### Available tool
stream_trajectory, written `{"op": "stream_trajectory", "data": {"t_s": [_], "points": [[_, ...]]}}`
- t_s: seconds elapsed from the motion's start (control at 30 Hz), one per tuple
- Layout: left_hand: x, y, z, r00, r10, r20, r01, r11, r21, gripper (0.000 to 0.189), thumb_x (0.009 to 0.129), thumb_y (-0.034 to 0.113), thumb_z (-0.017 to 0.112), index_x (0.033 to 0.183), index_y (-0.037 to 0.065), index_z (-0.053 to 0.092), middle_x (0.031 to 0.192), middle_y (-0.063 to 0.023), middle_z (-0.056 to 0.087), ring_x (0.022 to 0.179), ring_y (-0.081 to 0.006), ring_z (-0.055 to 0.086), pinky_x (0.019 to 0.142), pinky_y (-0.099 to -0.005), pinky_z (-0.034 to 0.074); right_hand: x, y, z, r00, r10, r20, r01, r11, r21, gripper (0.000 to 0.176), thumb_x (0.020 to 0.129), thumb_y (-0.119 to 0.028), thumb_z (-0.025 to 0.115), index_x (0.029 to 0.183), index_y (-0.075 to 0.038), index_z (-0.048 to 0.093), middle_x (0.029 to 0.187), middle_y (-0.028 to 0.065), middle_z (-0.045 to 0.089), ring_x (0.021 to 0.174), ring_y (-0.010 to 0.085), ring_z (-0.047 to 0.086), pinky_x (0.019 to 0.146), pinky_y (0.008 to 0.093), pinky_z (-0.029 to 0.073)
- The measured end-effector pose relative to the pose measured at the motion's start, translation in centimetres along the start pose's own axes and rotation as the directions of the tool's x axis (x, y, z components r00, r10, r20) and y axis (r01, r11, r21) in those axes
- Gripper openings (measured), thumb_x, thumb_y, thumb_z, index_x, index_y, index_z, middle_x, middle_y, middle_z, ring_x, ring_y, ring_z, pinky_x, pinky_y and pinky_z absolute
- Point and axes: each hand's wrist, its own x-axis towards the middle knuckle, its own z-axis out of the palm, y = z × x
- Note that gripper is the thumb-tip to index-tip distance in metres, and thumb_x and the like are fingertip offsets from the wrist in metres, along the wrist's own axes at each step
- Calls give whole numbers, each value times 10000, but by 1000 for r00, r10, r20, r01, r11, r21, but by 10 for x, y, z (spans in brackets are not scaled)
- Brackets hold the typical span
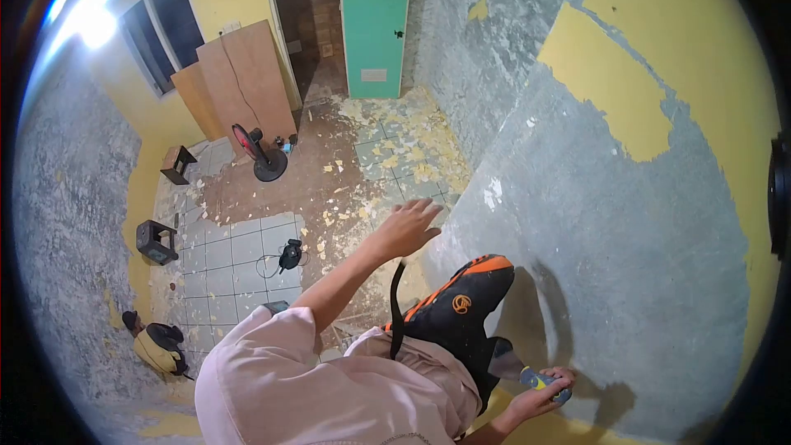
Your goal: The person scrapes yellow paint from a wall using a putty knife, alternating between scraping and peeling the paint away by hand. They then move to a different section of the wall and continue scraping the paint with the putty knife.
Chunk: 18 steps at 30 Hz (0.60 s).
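Observation:
My left hand (408, 229) reaches out over the floor with its fingers stretched and nothing in them. My right hand (540, 400) is wrapped around the blue and yellow handle of a paint scraper (507, 363). Its broad metal blade points up and left, close beside my leg in black trousers with orange stripes (461, 297). A black strap (396, 305) hangs by my waist. To the right, the wall (593, 231) shows bare grey plaster, with a patch of yellow paint (614, 82) still on it.
Paint flakes (420, 152) litter the tiled floor. A fan (268, 163), boards (247, 74), two stools (177, 165) and a black corded object (290, 255) stand or lie on the left. Another person (161, 346) crouches by the left wall. A green door (375, 21) is at the back.

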Motion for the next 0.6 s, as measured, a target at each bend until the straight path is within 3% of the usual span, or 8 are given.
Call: {"op": "stream_trajectory", "data": {"t_s": [0.13,0.23,0.3,0.37,0.4,0.47,0.5,0.6], "points": [[-20,26,-16,967,125,224,-33,926,-376,487,925,388,496,1270,45,472,1289,-184,484,1197,-310,464,1003,-380,370,11,-20,22,979,193,-61,-195,980,-25,354,971,-316,416,717,-77,357,684,14,338,632,139,360,598,283,316],[-29,81,21,837,435,333,16,588,-808,496,963,417,406,1223,11,521,1216,-162,557,1130,-259,516,976,-336,389,17,-15,29,970,194,-148,-195,981,11,365,974,-329,413,721,-70,368,692,15,344,642,142,361,607,291,321],[-31,107,69,418,725,548,37,589,-807,606,974,493,305,1199,-18,540,1213,-154,565,1115,-216,519,967,-318,391,20,-14,33,975,114,-191,-109,993,36,359,980,-347,397,741,-79,391,708,3,353,643,129,351,598,276,314],[-49,151,78,255,759,599,487,434,-758,726,947,581,250,1287,-27,455,1232,-165,553,1082,-213,545,954,-327,406,27,-30,46,942,-122,-313,120,992,-23,382,985,-367,378,752,-65,396,738,15,364,677,142,358,629,288,324],[-50,169,66,236,763,602,481,447,-755,726,947,581,250,1287,-27,455,1232,-165,553,1082,-213,545,954,-327,406,26,-36,49,934,-97,-343,105,995,3,405,989,-385,348,762,-54,392,762,30,373,706,163,377,662,291,332],[-52,199,47,285,640,714,941,-44,-336,694,933,580,323,1292,-6,428,1183,-151,583,1043,-222,572,938,-363,427,18,-37,44,940,-127,-316,109,991,-76,399,989,-381,339,780,-46,399,773,52,387,742,182,403,686,314,358],[-49,205,48,264,646,716,944,-22,-329,694,933,580,323,1292,-6,428,1183,-151,583,1043,-222,572,938,-363,427,14,-39,43,953,-149,-265,114,983,-142,396,988,-377,329,798,-39,406,784,75,402,779,201,430,710,338,383],[-35,215,57,698,422,579,690,-615,-383,445,937,451,467,1152,61,479,1082,-115,587,1025,-246,571,918,-385,452,1,-47,46,986,-58,-157,39,992,-121,340,977,-308,383,795,-26,440,801,59,431,750,207,441,717,323,378]]}}
